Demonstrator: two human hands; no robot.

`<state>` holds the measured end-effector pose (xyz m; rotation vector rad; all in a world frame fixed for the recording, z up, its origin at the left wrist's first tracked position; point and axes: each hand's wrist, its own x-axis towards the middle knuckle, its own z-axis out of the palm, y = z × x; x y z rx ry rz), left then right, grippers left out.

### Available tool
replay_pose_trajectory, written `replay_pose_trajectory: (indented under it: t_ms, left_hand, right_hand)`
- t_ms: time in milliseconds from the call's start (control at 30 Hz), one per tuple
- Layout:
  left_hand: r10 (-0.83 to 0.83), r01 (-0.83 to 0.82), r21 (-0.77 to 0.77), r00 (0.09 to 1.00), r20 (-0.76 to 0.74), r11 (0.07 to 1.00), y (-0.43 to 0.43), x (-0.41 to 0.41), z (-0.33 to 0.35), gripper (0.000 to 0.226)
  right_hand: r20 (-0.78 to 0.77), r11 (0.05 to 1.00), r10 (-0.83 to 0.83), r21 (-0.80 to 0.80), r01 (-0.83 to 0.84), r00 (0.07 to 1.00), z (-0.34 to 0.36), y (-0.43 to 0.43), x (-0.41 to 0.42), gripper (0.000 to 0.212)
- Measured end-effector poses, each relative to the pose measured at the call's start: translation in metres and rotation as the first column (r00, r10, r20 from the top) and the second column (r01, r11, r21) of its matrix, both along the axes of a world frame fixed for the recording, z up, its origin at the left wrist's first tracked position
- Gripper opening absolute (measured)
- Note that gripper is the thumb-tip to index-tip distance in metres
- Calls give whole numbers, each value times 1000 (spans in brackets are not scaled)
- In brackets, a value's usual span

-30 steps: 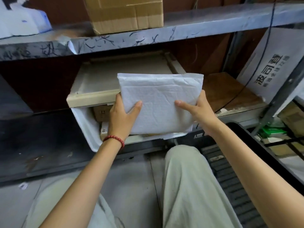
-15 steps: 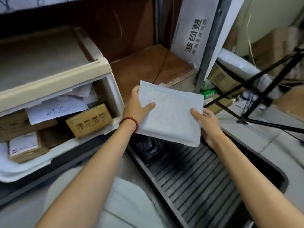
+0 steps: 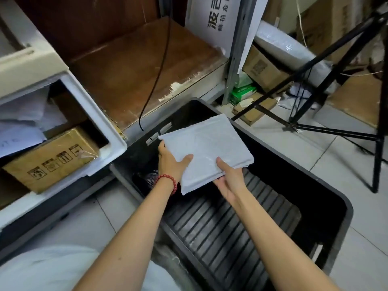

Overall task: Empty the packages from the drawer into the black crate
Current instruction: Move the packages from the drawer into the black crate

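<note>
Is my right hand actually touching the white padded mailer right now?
Touching. The head view shows the right hand pinching the white padded mailer, thumb on top, fingers underneath.

Head-worn camera looks steeply down, close over the black crate (image 3: pixel 327 181).

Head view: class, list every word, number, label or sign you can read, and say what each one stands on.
"渡", large, the next character cut off: white board.
"畅销全", smaller, below it on the same board.
Handling pictograms, no words: brown box in the drawer.
Square code, blurred: cardboard box.
Green packet: unreadable.
White package: none visible.
</note>
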<state>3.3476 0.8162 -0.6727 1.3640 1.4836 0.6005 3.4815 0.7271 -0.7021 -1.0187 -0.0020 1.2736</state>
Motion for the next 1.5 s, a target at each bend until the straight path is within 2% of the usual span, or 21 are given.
replay_pose_trajectory:
  t_ms: [67,100,133,200,267,333,467,533,667,767,833,933,1000,1167,1300,1433,1500]
  left_hand:
    - [-129,131,-6,970,-208,991,2,-14,-7,93]
    - [-191,197,-15,925,-328,980,2,-22,-11,89]
    - [-250,271,-21,855,-455,962,1,-28,-14,86]
    - [-332,445,-12,652,-681,896,-1,-38,-19,79]
    - [-364,583,-12,491,-791,812,0,-43,-25,71]
    - [-375,640,-21,423,-825,768,2,-44,-32,65]
    - [-371,700,-12,365,-854,715,14,-36,-44,63]
    - [-383,744,-37,300,-874,667,21,-32,-52,64]
    - [-479,789,-178,163,-862,588,37,-20,-70,76]
    - [-577,817,-256,111,-810,516,48,-3,-81,84]
    - [-588,818,-269,101,-803,508,51,-1,-89,86]
    - [-549,764,-218,205,-810,607,48,-18,-101,88]
    - [-531,748,-189,247,-811,636,46,-28,-103,89]
    - [-525,764,-155,266,-809,626,45,-37,-99,103]
    - [-500,782,-120,265,-824,612,46,-42,-93,106]
    - [-501,718,-47,436,-748,695,50,-46,-96,94]
    - [-506,707,-31,475,-720,707,49,-47,-98,88]
  right_hand:
    - [32,999,7,-54,-6,999,-15,-2,4,64]
    - [56,996,12,-90,-7,998,-21,-2,7,64]
    - [96,992,12,-130,1,995,-26,-3,9,63]
    - [169,976,2,-214,35,986,-34,-3,16,59]
    - [200,957,-6,-283,64,980,-44,-4,24,54]
    - [201,941,-10,-330,77,980,-55,-9,29,50]
    - [159,922,-60,-370,116,985,-74,-14,30,53]
    - [155,912,-100,-381,153,983,-82,-15,28,54]
    - [131,905,-130,-389,171,983,-91,-16,27,47]
    - [98,897,-170,-398,195,981,-93,-15,29,38]
    - [90,894,-182,-399,203,979,-94,-12,30,40]
    - [82,886,-179,-419,197,980,-99,-9,33,42]
    - [78,881,-182,-429,198,980,-101,-6,31,49]
    - [102,858,-194,-465,219,976,-105,13,16,53]
    - [94,845,-211,-483,230,973,-107,29,9,55]
    - [93,826,-232,-508,246,968,-106,47,4,53]
    - [105,816,-233,-520,253,967,-105,57,3,51]
